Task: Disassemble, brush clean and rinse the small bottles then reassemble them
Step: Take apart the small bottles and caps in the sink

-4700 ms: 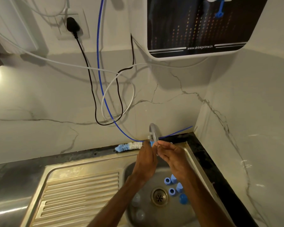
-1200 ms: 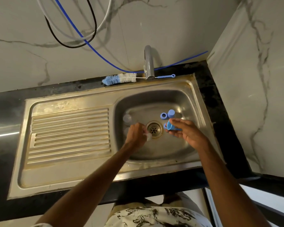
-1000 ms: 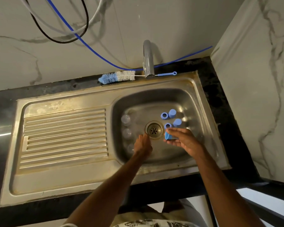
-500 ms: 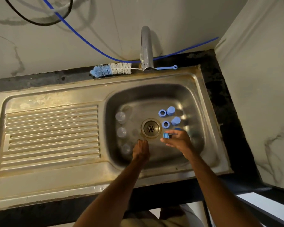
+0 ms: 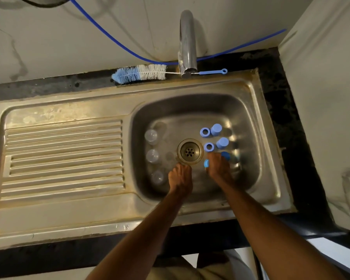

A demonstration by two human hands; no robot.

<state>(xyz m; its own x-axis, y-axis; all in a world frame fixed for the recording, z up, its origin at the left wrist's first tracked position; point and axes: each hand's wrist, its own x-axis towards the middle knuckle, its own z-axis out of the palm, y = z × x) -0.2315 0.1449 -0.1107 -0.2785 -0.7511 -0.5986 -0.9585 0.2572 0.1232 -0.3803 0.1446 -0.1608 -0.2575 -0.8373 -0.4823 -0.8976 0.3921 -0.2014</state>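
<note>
Right grip (image 5: 218, 169) around half-hidden blue cap (image 5: 206, 163)

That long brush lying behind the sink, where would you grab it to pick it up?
Take the brush by its blue handle, right of the tap, reaching down from above and in front. It lies flat on the ledge with the wall close behind. The bristles on the left are soft and the wire is thin, so the stiff handle is probably the surest hold.
</note>
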